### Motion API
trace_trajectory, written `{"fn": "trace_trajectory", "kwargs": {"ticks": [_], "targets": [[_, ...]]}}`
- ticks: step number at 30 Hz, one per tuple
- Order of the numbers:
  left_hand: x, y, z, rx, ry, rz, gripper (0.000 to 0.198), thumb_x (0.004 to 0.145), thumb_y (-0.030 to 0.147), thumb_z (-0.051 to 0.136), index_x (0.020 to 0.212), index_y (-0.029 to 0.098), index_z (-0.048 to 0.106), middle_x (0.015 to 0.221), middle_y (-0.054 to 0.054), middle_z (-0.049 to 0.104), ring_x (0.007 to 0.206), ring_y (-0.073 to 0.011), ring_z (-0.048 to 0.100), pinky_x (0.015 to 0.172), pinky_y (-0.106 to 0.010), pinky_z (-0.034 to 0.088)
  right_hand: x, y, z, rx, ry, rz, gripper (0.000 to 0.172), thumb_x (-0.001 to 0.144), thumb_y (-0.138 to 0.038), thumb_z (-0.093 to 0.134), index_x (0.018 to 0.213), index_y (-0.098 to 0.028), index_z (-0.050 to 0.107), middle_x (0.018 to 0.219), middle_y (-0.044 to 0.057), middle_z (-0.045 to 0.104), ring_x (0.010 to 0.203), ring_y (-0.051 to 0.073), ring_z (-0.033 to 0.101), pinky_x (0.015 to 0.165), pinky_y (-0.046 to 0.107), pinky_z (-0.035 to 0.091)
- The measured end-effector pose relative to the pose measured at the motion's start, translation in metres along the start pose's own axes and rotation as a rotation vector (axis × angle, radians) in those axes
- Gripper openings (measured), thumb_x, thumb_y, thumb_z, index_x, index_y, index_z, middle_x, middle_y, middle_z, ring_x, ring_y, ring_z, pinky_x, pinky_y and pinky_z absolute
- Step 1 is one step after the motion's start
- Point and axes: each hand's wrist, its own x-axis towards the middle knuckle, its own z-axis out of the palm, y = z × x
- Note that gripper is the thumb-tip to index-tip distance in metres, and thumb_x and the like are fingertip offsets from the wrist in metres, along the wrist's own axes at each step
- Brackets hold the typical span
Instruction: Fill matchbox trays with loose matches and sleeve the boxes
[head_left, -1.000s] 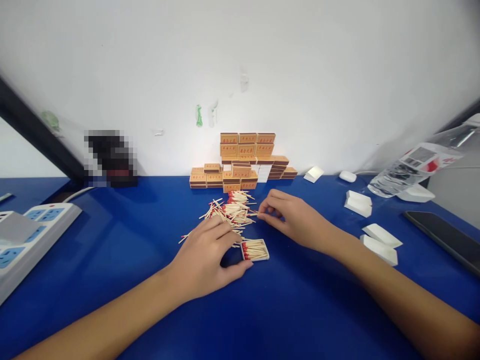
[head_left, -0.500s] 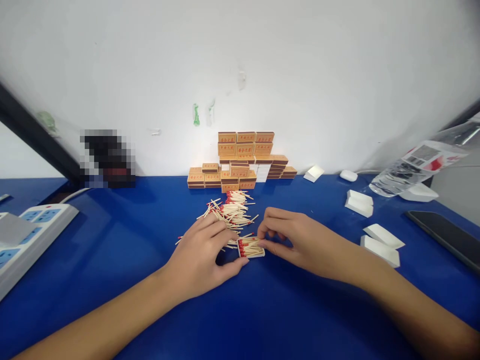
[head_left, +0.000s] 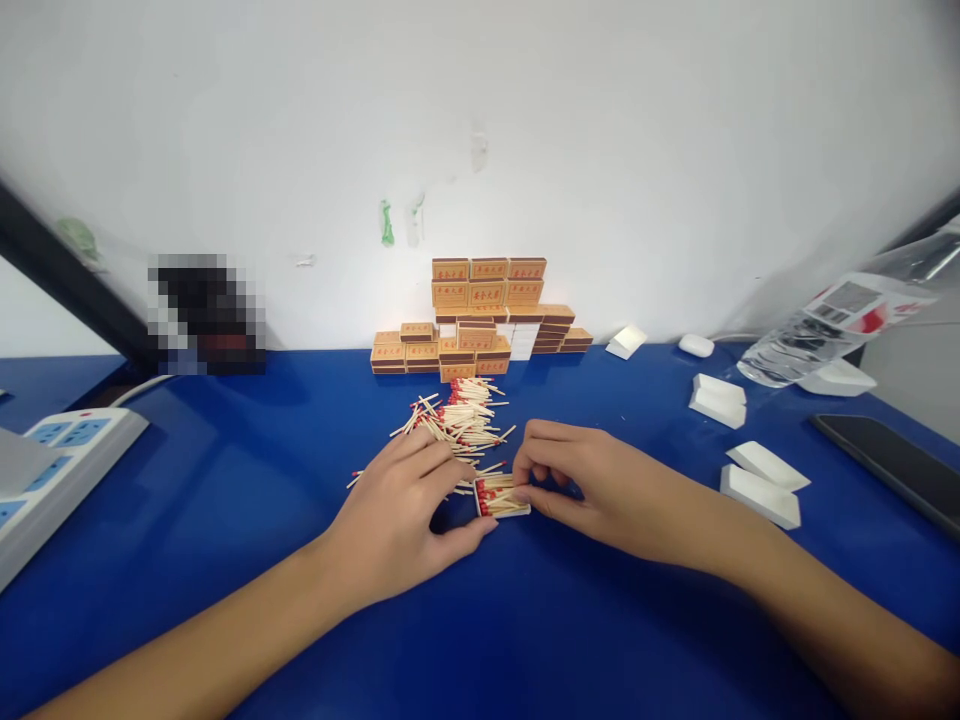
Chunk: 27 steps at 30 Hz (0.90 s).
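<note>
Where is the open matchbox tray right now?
In the head view, the matchbox tray is slightly right of centre on the blue table, between the left hand and right hand, nearer than the loose match pile.

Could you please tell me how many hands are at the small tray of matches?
2: the left hand at the tray's left end, the right hand at its right end. No others show.
</note>
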Motion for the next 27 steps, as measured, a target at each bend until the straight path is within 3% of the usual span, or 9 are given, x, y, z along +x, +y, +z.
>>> {"fn": "trace_trajectory", "kwargs": {"ticks": [6,11,15,20,24,27], "targets": [[0.001,0.000,-0.001,0.000,0.007,0.001,0.024,0.090,0.036,0.077,0.105,0.018,0.071,0.094,-0.006,0.072,0.091,-0.0252,0.064,0.087,-0.044,0.054,0.001,0.001,-0.004,-0.042,0.108,0.015,0.010,0.101,-0.024,0.061,0.093,-0.021,0.066,0.093,0.002,0.063,0.077,0.015,0.059,0.069,0.028,0.045],[0.001,0.001,-0.002,-0.006,-0.007,-0.001,0.023,0.090,0.034,0.077,0.104,0.018,0.071,0.093,-0.006,0.071,0.089,-0.0248,0.063,0.084,-0.043,0.054,0.004,0.020,-0.008,-0.182,0.195,0.109,0.015,0.102,-0.029,0.059,0.094,-0.020,0.068,0.091,0.004,0.064,0.077,0.017,0.059,0.068,0.030,0.044],[0.001,0.001,-0.002,-0.003,-0.005,0.005,0.023,0.090,0.035,0.077,0.104,0.018,0.071,0.090,-0.006,0.070,0.088,-0.0247,0.062,0.082,-0.043,0.053,0.003,0.025,-0.011,-0.140,0.135,0.093,0.016,0.100,-0.034,0.062,0.096,-0.021,0.070,0.092,0.005,0.065,0.078,0.018,0.059,0.069,0.030,0.045],[0.002,0.001,-0.002,-0.012,0.005,-0.006,0.022,0.089,0.034,0.078,0.103,0.018,0.071,0.093,-0.006,0.071,0.090,-0.0249,0.062,0.085,-0.044,0.053,-0.001,0.008,-0.012,-0.001,-0.029,0.063,0.016,0.096,-0.035,0.069,0.087,-0.021,0.069,0.084,0.001,0.064,0.074,0.015,0.057,0.066,0.029,0.042],[0.003,0.001,-0.002,-0.012,0.003,-0.001,0.022,0.090,0.033,0.078,0.104,0.018,0.071,0.095,-0.006,0.072,0.090,-0.0245,0.063,0.085,-0.043,0.054,-0.002,0.005,-0.011,-0.001,-0.070,0.062,0.019,0.099,-0.026,0.063,0.082,-0.020,0.066,0.081,0.000,0.062,0.074,0.015,0.056,0.066,0.028,0.040],[0.002,0.001,-0.002,-0.008,0.004,0.004,0.021,0.090,0.033,0.077,0.104,0.018,0.070,0.093,-0.006,0.071,0.091,-0.0247,0.064,0.085,-0.043,0.053,-0.003,0.008,-0.014,0.008,-0.086,0.063,0.023,0.102,-0.031,0.060,0.082,-0.021,0.064,0.083,0.000,0.062,0.072,0.014,0.055,0.065,0.028,0.041]]}}
